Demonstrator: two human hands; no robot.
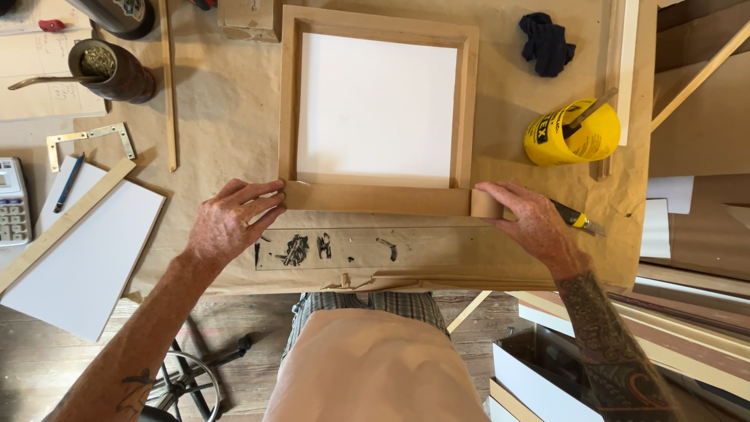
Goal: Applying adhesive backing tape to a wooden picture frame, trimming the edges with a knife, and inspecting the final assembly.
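My left hand (230,223) presses brown tape (375,199) flat along the wooden frame's (466,109) near edge; right hand (531,223) grips the tape roll (486,203). Risk: uneven pull would likely wrinkle or skew the tape.

1. I log a yellow round tub (573,133) at the bench's right side, lying tilted with its open mouth toward the upper right. Its black-printed label wraps the yellow wall, and a stick stands inside it.
2. I see a small brown cardboard box (248,19) at the top edge, just left of centre, partly cut off by the frame.
3. A calculator (13,202) sits at the far left edge, pale grey. Its small greyish screen is at the top, with rows of keys below, and only part of it is in view.
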